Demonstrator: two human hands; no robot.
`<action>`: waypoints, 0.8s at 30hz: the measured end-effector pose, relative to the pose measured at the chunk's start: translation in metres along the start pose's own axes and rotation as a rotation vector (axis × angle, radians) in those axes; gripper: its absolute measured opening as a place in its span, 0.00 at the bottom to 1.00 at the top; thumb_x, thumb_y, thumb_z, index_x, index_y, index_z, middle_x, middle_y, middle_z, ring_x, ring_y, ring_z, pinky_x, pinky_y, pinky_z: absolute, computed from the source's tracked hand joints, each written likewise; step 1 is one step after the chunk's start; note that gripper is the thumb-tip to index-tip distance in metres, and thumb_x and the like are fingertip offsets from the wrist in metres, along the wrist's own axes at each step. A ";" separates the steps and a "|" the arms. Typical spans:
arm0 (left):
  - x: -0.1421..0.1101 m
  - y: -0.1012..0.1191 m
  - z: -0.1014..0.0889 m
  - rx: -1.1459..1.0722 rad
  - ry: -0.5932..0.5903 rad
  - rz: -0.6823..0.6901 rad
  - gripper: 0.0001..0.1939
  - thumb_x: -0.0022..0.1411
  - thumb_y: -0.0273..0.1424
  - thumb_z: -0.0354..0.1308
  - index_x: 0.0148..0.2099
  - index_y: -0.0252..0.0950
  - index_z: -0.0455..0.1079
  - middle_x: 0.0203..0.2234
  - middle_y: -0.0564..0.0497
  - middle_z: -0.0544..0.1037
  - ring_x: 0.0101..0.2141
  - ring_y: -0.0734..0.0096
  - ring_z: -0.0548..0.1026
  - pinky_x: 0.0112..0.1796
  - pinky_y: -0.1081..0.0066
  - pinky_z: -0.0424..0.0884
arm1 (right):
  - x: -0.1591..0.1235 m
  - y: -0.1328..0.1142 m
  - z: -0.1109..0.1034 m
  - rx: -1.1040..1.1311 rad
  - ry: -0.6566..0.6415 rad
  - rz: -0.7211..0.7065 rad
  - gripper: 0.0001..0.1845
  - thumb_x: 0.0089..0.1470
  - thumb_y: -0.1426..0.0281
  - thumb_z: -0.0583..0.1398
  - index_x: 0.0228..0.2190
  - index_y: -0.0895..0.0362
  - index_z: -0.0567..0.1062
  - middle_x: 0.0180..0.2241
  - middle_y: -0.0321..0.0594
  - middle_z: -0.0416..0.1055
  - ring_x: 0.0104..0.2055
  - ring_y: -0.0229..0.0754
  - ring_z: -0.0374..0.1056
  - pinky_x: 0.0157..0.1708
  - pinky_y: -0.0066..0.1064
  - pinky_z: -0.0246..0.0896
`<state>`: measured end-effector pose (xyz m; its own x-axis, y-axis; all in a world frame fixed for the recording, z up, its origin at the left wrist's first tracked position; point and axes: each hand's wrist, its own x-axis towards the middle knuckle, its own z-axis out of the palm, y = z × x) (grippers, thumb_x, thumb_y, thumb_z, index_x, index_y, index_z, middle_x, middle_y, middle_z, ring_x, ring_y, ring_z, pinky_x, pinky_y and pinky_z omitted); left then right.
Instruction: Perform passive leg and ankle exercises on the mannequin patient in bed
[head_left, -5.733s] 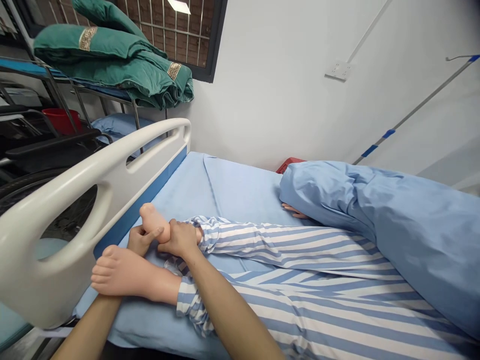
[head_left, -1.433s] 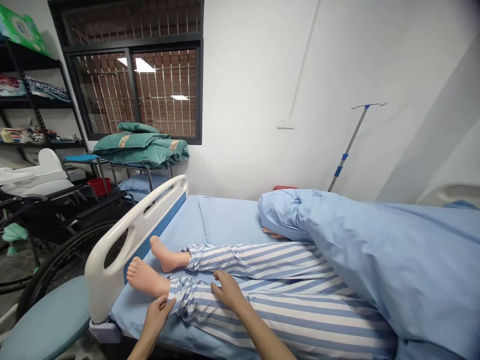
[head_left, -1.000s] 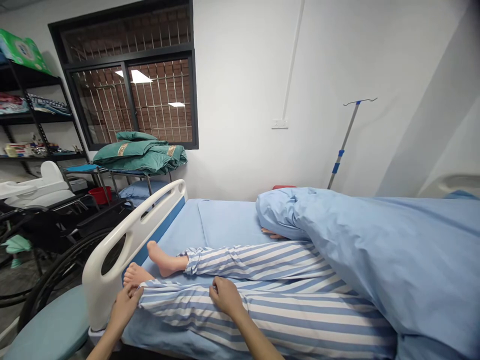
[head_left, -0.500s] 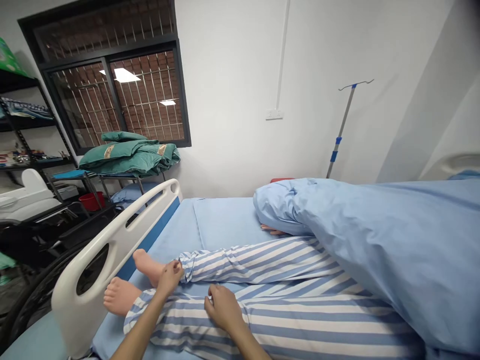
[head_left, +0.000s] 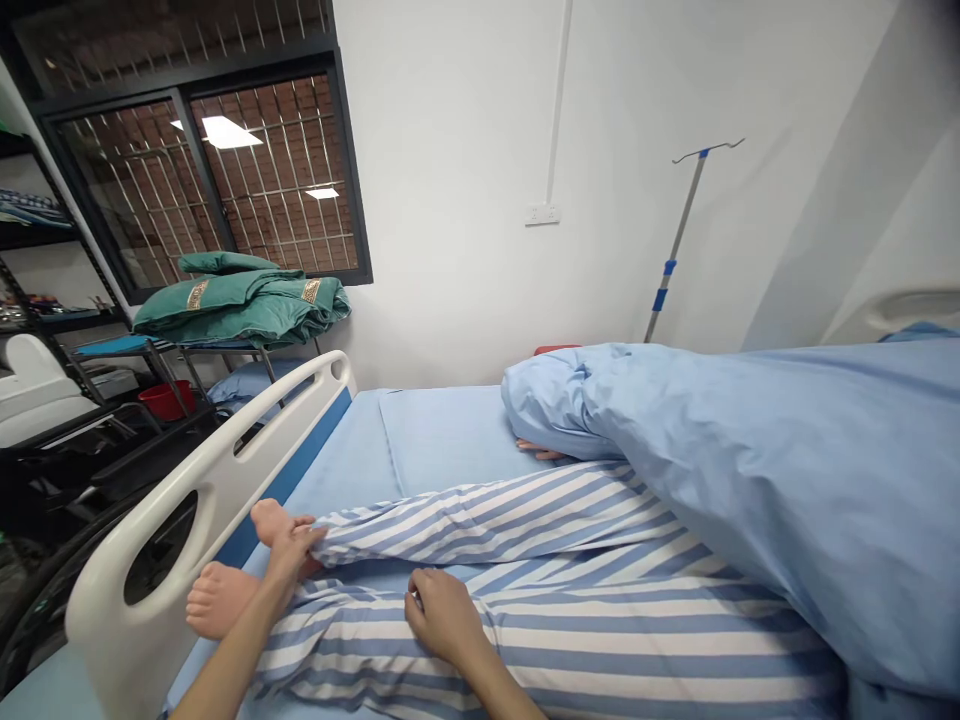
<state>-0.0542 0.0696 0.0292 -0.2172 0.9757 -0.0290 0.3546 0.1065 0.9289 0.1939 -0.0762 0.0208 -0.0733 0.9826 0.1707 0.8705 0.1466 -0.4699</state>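
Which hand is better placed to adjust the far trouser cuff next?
Probably the left hand: it rests on the striped cuff, right beside the mannequin's far foot. The right hand lies further up, on the nearer trouser leg.

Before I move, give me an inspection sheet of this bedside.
Surface: blue bed sheet under the dummy.
Job's things: dummy in striped trousers, bare feet, blue quilt covering the rest of it.
Clutter: green blankets on a cart, red bucket near it.
Hands: left hand on the far trouser cuff; right hand on the near trouser leg.
Cables: nothing seen.
Surroundings: white bed rail, drip pole, barred window.
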 end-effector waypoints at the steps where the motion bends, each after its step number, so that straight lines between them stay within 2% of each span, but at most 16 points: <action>1: 0.002 0.004 -0.010 0.017 0.036 0.009 0.22 0.38 0.40 0.61 0.37 0.35 0.66 0.26 0.51 0.75 0.30 0.65 0.74 0.28 0.70 0.69 | 0.000 0.000 -0.001 0.000 -0.004 -0.012 0.10 0.53 0.69 0.50 0.32 0.56 0.71 0.32 0.42 0.73 0.35 0.43 0.67 0.31 0.30 0.49; 5: 0.011 0.017 -0.037 0.166 0.092 0.113 0.18 0.40 0.37 0.59 0.36 0.37 0.67 0.33 0.49 0.75 0.37 0.61 0.74 0.36 0.67 0.70 | 0.000 -0.001 -0.002 -0.009 -0.001 -0.031 0.10 0.53 0.69 0.50 0.31 0.56 0.72 0.31 0.41 0.73 0.34 0.43 0.68 0.30 0.30 0.49; 7: 0.012 0.020 -0.040 0.356 0.126 0.221 0.15 0.43 0.36 0.55 0.36 0.37 0.67 0.36 0.48 0.74 0.40 0.60 0.73 0.41 0.64 0.68 | 0.000 -0.001 -0.002 -0.012 0.004 -0.024 0.10 0.53 0.69 0.51 0.31 0.56 0.72 0.31 0.41 0.73 0.34 0.43 0.68 0.30 0.30 0.49; 9: 0.008 0.022 -0.036 0.544 0.208 0.368 0.15 0.46 0.35 0.51 0.38 0.38 0.67 0.39 0.46 0.72 0.44 0.58 0.70 0.46 0.60 0.64 | 0.000 -0.001 -0.001 -0.017 0.004 -0.018 0.10 0.53 0.69 0.51 0.31 0.56 0.71 0.32 0.41 0.73 0.35 0.44 0.68 0.30 0.30 0.49; 11: 0.001 0.024 -0.024 0.621 0.262 0.501 0.14 0.49 0.35 0.49 0.39 0.38 0.67 0.40 0.45 0.71 0.46 0.57 0.67 0.50 0.59 0.60 | 0.000 0.000 0.001 -0.017 0.003 -0.020 0.10 0.53 0.69 0.50 0.31 0.55 0.71 0.32 0.41 0.73 0.35 0.44 0.68 0.31 0.30 0.49; 12: -0.003 0.026 -0.016 0.608 0.241 0.543 0.14 0.50 0.36 0.48 0.38 0.38 0.66 0.38 0.46 0.72 0.45 0.58 0.68 0.49 0.60 0.60 | 0.000 0.000 0.002 -0.016 0.002 -0.024 0.10 0.53 0.69 0.50 0.31 0.55 0.71 0.32 0.41 0.73 0.35 0.44 0.67 0.31 0.30 0.49; 16: -0.017 0.039 0.028 0.409 -0.055 0.545 0.11 0.55 0.38 0.46 0.33 0.39 0.66 0.29 0.53 0.73 0.32 0.69 0.70 0.39 0.71 0.65 | 0.000 0.002 0.005 -0.015 0.007 -0.032 0.10 0.53 0.69 0.51 0.32 0.55 0.71 0.32 0.41 0.72 0.35 0.43 0.67 0.32 0.30 0.49; 18: -0.015 0.041 0.050 0.341 -0.138 0.509 0.13 0.57 0.40 0.45 0.31 0.38 0.65 0.24 0.55 0.72 0.29 0.72 0.69 0.34 0.74 0.64 | 0.000 0.002 0.006 -0.024 0.002 -0.032 0.09 0.54 0.69 0.50 0.31 0.55 0.70 0.32 0.40 0.72 0.35 0.43 0.66 0.31 0.30 0.49; 21: -0.001 0.032 0.070 0.396 -0.135 0.444 0.17 0.59 0.41 0.41 0.26 0.38 0.63 0.20 0.55 0.69 0.26 0.72 0.68 0.31 0.74 0.62 | 0.001 0.002 0.006 -0.035 -0.017 -0.037 0.09 0.54 0.69 0.50 0.30 0.55 0.70 0.31 0.40 0.72 0.34 0.43 0.66 0.31 0.30 0.49; 24: 0.014 0.013 0.076 0.659 -0.030 0.390 0.18 0.60 0.40 0.39 0.26 0.38 0.63 0.21 0.52 0.72 0.27 0.70 0.69 0.30 0.73 0.58 | 0.002 0.003 0.007 -0.036 -0.025 -0.028 0.09 0.55 0.68 0.50 0.30 0.55 0.69 0.31 0.39 0.71 0.35 0.42 0.66 0.31 0.30 0.49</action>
<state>0.0165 0.0994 0.0123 0.0569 0.9698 0.2370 0.8716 -0.1640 0.4619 0.1930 -0.0730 0.0135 -0.1099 0.9807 0.1616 0.8849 0.1706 -0.4334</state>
